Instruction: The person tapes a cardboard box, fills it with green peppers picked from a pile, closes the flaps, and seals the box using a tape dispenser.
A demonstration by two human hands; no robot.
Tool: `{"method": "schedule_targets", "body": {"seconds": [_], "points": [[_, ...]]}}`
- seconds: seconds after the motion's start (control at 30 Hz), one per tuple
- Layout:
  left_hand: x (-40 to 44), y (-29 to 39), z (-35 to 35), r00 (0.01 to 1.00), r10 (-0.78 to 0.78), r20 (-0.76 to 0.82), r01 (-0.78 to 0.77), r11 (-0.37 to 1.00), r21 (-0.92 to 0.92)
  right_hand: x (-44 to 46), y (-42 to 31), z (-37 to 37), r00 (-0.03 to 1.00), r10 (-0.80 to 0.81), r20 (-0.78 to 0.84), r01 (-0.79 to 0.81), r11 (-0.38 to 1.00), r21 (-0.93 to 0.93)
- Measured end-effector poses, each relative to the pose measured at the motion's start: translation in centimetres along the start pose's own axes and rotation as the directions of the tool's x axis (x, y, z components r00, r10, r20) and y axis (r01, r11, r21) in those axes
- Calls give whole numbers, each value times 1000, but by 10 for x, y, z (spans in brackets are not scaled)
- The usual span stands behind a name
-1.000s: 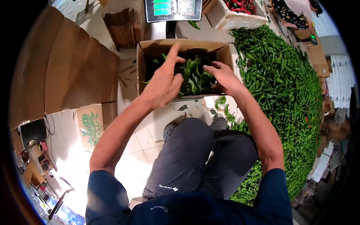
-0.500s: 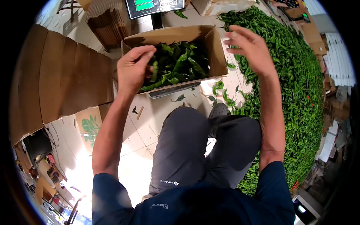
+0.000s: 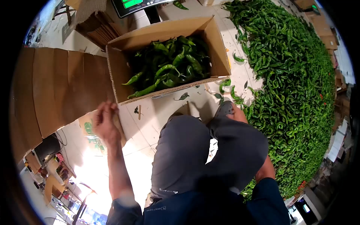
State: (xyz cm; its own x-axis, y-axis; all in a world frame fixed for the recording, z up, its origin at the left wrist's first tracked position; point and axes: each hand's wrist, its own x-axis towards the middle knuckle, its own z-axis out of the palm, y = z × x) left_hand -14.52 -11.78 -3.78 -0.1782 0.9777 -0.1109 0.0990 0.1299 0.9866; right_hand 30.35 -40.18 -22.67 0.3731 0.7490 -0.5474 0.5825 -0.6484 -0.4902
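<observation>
An open cardboard box (image 3: 218, 48) holds many green peppers (image 3: 165, 69) and stands on a scale whose lit display (image 3: 133, 3) is at the top. Just below the box's left front corner is my left hand (image 3: 106, 119), blurred, with its fingers curled; what it holds, if anything, cannot be made out. My right hand (image 3: 237, 113) is low beside my right shoe, partly hidden behind my knee, near a few loose peppers (image 3: 235, 95) on the floor. Its fingertips are hidden.
A large heap of green peppers (image 3: 288, 90) covers the floor on the right. Flattened cardboard (image 3: 95, 22) is stacked at the upper left, with large brown cartons (image 3: 56, 86) at the left. A printed carton (image 3: 93, 137) lies below them.
Both hands have left the box: the left went down and left, the right down beside my knee. The box with its peppers now shows unobstructed, further left in view.
</observation>
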Motion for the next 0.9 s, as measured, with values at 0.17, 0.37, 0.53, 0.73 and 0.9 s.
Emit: {"method": "schedule_targets", "body": {"seconds": [0.17,0.37,0.53,0.73,0.9], "points": [[-63,-124,-47,688,-507,519,-119,627,770,-10,-17,23,994,84,-75,-91,991,-94],[-93,-213,-97,572,-643,508,-241,461,854,38,1,16,944,73,-322,-125,982,-144],[-63,-87,-21,763,-505,404,114,720,685,121,-23,-7,907,280,-313,-323,942,-92],[-80,97,47,959,42,282,-150,916,373,147,-59,-13,929,339,-148,-364,910,-198],[-115,103,106,604,225,765,-756,466,460,149,-23,26,940,202,-274,-251,956,-155]]}}
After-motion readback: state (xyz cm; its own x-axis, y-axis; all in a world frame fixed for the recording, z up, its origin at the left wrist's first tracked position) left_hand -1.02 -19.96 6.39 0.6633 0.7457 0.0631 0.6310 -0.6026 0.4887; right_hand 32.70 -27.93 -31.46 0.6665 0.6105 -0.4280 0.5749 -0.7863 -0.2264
